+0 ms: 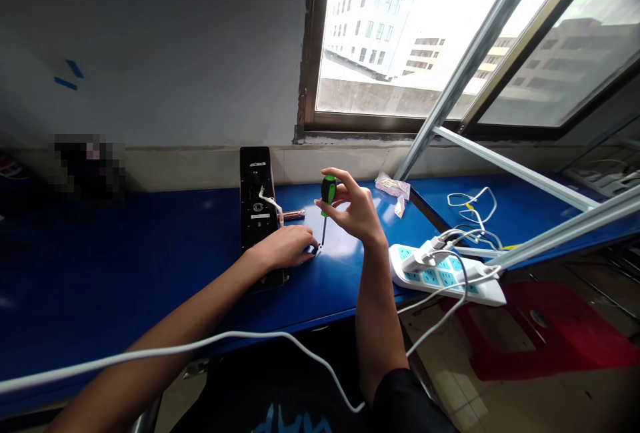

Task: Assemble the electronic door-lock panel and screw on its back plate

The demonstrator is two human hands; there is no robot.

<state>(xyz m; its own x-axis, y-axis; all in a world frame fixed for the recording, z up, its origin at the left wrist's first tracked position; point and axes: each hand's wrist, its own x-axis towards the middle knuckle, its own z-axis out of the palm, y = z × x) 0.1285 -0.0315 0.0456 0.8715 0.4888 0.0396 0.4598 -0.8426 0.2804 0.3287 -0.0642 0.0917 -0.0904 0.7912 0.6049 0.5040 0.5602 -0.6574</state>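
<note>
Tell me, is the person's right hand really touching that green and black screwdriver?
Touching. The head view shows the right hand around the screwdriver, its thumb lying across the handle.

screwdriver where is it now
In the head view, the screwdriver is in the right hand's grip, just right of centre, its tip beside the left hand's grip.

Screwdriver handle (328,194) — plastic; tabletop (185,233) — smooth, glossy.
</note>
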